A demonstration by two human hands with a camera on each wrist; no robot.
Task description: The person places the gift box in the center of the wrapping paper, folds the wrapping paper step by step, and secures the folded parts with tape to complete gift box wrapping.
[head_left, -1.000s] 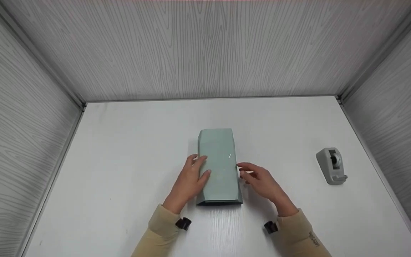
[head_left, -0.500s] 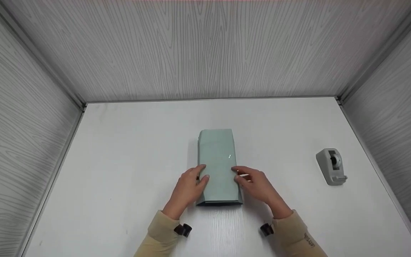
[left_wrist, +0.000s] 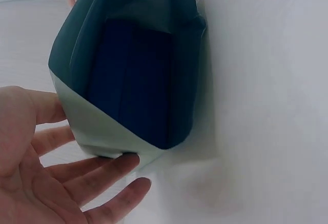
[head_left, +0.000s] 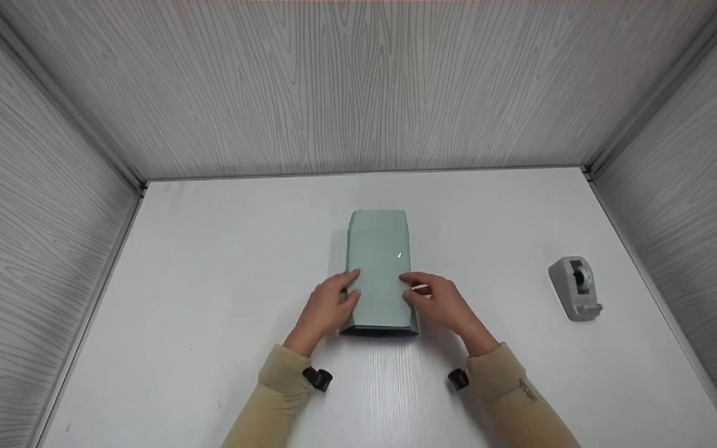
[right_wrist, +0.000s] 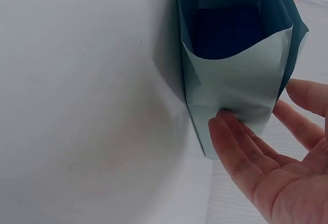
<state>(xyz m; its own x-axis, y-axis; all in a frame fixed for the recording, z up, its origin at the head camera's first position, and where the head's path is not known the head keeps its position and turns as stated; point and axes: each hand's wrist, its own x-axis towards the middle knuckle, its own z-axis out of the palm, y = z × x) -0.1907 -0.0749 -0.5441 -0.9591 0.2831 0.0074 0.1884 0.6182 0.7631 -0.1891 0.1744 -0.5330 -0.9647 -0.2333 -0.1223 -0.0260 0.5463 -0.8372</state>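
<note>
A long box wrapped in pale green paper (head_left: 378,255) lies lengthwise on the white table. Its near end is an unfolded paper sleeve; both wrist views look into it, where a dark blue box (left_wrist: 130,75) sits deep inside. On the left side, my left hand (head_left: 323,306) holds the wrapped box, thumb and index tip on the top edge, other fingers along the side wall. Opposite it, my right hand (head_left: 449,305) grips the right edge with thumb and index, while its other fingers (right_wrist: 236,137) press the paper side. The far end of the wrapping is hard to make out.
A grey tape dispenser (head_left: 575,289) with a roll in it stands on the right part of the white table (head_left: 221,261). Grey wood-grain panels (head_left: 358,87) rise at the back and along both sides.
My right hand has come in from beside the wrapped box to hold its right edge. Over the last half second the box has slid away from me, both hands moving with it.
</note>
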